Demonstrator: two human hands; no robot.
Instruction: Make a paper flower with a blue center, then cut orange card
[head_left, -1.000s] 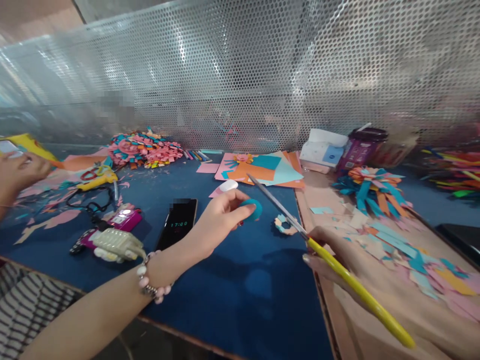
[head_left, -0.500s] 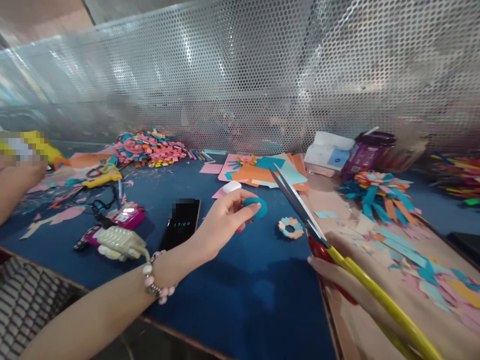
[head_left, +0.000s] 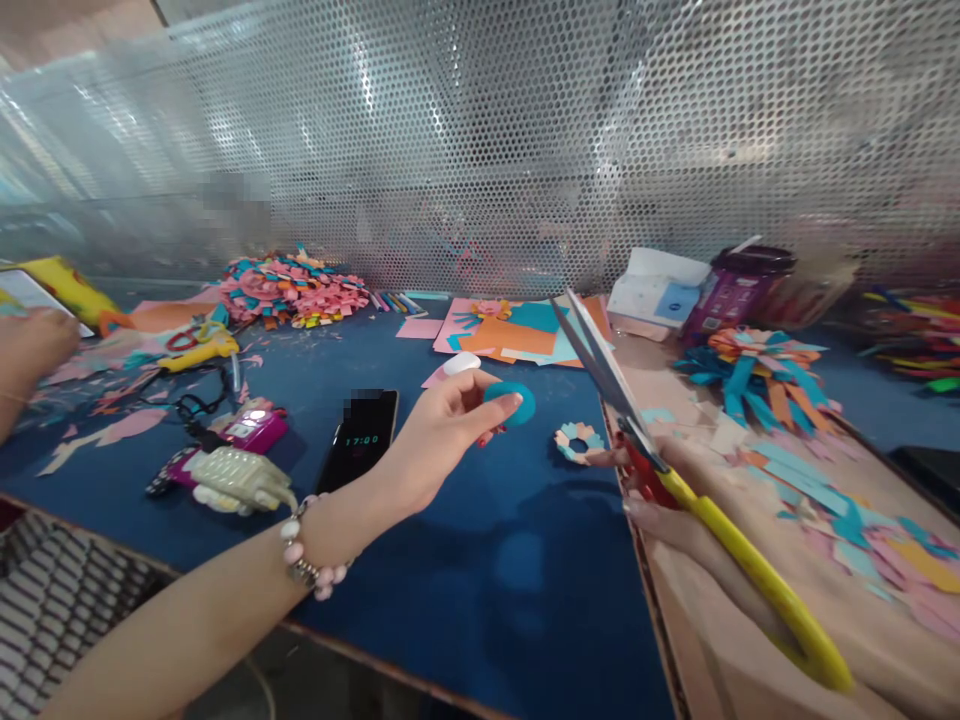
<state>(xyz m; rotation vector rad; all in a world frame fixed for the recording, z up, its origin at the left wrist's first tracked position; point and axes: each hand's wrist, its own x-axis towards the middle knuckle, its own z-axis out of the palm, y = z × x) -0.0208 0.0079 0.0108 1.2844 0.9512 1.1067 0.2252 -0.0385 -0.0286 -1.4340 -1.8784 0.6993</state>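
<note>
My left hand (head_left: 439,440) is raised over the blue table (head_left: 480,560) and pinches a small teal paper disc (head_left: 511,402) between thumb and fingers. My right hand (head_left: 675,500) grips yellow-and-red scissors (head_left: 675,470) at the right; the blades (head_left: 596,350) stand slightly apart and point up and to the left, a short way right of the disc. A small ring of pink and teal paper pieces (head_left: 578,441) lies on the table between the two hands.
A black phone (head_left: 358,440), a pink device (head_left: 251,428) and a pale object (head_left: 232,478) lie left of my hand. Coloured paper sheets (head_left: 517,335), paper flowers (head_left: 289,290) and scraps (head_left: 810,480) cover the back and right. Another person's hand (head_left: 34,345) is at far left. Perforated metal screen (head_left: 480,150) behind.
The scissors swung from lying low and shut to pointing more upright with the blades parted, and the right hand drew in nearer the paper ring. My left hand stayed nearly still with the disc.
</note>
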